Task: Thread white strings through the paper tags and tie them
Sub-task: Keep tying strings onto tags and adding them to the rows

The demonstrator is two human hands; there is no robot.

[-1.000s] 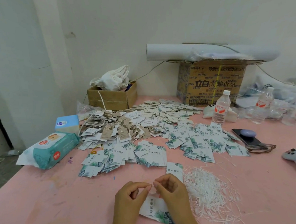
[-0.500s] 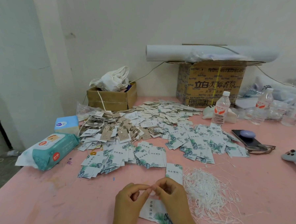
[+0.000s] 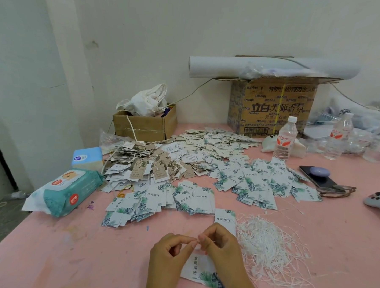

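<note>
The left hand (image 3: 170,255) and the right hand (image 3: 221,244) are close together at the near edge of the pink table (image 3: 46,257). On each hand the thumb and first finger are curled and pressed tight. The two pinches touch. They pinch a thin white string (image 3: 201,249), but it is so small that only a tiny bit shows under the fingertips.

A paper tag (image 3: 202,274) with green leaves lies flat on the table just under the hands. The right wrist hides part of it. One more leaf tag (image 3: 224,220) lies just past the right hand.

A heap of white strings (image 3: 269,247) sits just to the right of the hands, all loose and tangled.

Farther back there are lots of tags. One pile of leaf tags (image 3: 181,198) is in the middle, and a second leaf pile (image 3: 259,182) is to its right. Brown tags (image 3: 152,164) with strings on them are heaped behind those.

On the left lie a pack of wet wipes (image 3: 70,192) and a blue tissue box (image 3: 87,158). A small cardboard box (image 3: 143,128) holds a white cloth bag (image 3: 147,102). A big cardboard box (image 3: 274,106) stands by the wall with a paper roll (image 3: 254,67) on top. A water bottle (image 3: 285,137) stands in front of it. A phone (image 3: 317,178) and glasses (image 3: 336,191) lie on the right.
</note>
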